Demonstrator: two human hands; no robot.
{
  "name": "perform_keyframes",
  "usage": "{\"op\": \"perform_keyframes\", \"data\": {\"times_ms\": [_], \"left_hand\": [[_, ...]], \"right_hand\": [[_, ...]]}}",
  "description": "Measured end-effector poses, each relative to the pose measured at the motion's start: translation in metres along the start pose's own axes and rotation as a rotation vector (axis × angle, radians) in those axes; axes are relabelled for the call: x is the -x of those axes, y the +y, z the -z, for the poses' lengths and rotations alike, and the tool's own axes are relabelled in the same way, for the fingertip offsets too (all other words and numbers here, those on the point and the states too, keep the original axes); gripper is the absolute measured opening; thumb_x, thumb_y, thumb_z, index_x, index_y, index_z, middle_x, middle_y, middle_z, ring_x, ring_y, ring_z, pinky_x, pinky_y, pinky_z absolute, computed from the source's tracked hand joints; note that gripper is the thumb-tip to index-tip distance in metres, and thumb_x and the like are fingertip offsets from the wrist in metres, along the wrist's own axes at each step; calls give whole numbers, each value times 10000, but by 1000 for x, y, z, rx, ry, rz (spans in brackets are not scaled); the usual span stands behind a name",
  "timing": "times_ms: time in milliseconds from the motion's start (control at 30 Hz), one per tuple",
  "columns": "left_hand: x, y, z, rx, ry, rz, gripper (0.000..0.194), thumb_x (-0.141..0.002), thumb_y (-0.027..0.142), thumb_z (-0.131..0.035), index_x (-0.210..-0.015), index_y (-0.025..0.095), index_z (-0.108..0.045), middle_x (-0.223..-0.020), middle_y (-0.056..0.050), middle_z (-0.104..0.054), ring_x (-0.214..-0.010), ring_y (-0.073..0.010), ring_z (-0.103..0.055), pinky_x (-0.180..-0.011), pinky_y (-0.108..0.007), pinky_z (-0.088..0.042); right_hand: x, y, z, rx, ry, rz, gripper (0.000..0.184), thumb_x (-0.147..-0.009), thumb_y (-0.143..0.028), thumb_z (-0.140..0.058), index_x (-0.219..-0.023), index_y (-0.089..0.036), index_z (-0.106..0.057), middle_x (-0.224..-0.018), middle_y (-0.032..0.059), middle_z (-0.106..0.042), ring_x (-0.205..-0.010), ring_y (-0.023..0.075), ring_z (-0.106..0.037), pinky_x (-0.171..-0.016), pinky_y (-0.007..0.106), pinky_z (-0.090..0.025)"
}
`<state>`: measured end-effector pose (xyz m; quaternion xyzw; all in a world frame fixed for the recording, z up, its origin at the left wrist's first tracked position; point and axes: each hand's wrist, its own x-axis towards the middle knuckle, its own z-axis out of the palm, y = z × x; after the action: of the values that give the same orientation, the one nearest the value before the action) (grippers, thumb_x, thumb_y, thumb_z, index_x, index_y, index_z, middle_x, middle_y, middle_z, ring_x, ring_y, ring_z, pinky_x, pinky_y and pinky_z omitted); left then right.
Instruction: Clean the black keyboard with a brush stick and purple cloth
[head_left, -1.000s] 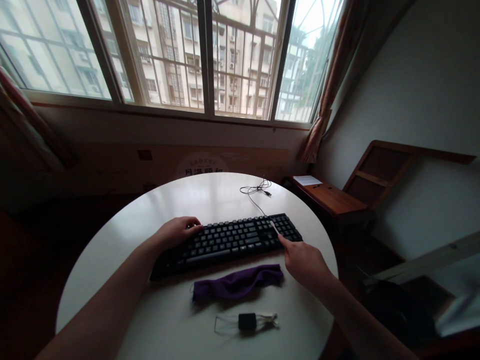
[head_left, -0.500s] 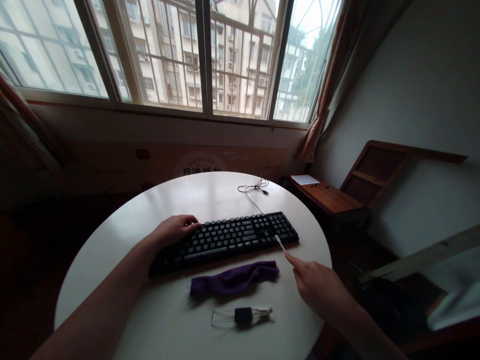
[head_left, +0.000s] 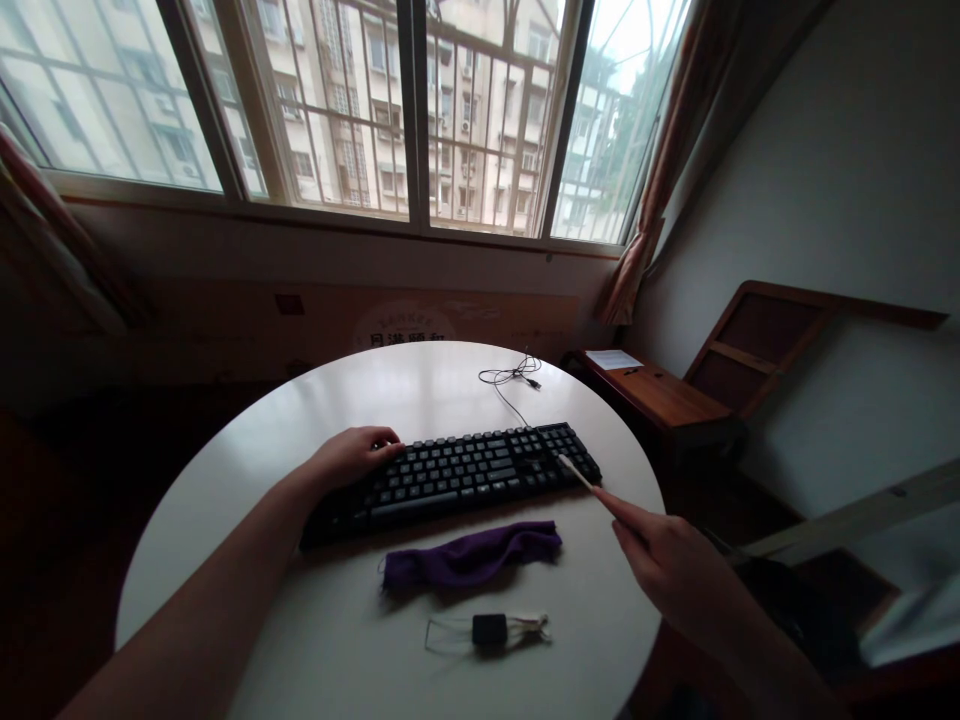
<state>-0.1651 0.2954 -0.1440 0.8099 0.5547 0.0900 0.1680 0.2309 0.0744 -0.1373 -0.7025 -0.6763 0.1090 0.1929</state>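
Observation:
A black keyboard (head_left: pixel 465 477) lies across the round white table (head_left: pixel 420 390). My left hand (head_left: pixel 351 457) rests on the keyboard's upper left corner, fingers curled over its edge. My right hand (head_left: pixel 675 570) is off the keyboard's right end and pinches a thin white stick (head_left: pixel 574 471), whose tip touches the keys at the right end. A folded purple cloth (head_left: pixel 469 557) lies just in front of the keyboard. Nearer me sits a small black tool with a wire loop (head_left: pixel 491 631).
The keyboard's cable (head_left: pixel 511 380) coils on the far side of the table. A wooden side table (head_left: pixel 660 395) with a paper on it stands to the right, with a wooden frame (head_left: pixel 757 345) leaning on the wall. A barred window runs behind.
My right hand drew back toward me and to the right, taking the stick's tip from the keys near the number pad to the keyboard's right edge. The left hand stayed put.

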Motion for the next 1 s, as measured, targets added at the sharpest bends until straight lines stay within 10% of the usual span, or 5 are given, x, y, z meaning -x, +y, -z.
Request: {"op": "perform_keyframes", "data": {"times_ms": [333,1000], "left_hand": [[1,3,2,-5,-11,-3,503,-815,622,-438,-1018,248,-707,-1041,-67,-714,-928,-266,-631,-784,-330,-454],[2,3,2,-5,-9,-9,489,-823,614,-442,-1013,249,-707,-1040,-59,-714,-929,-259,-632,-789,-321,-447]], "right_hand": [[-42,-19,-29,-132,-90,115,450,-989,-327,-375,-1402,-238,-530,-1207,75,-622,-1034,167,-632,-920,232,-468],[-47,-33,-14,223,-73,4,436,-952,-243,-414,-1339,-362,-575,-1050,22,-678,-901,156,-659,-757,211,-442]]}}
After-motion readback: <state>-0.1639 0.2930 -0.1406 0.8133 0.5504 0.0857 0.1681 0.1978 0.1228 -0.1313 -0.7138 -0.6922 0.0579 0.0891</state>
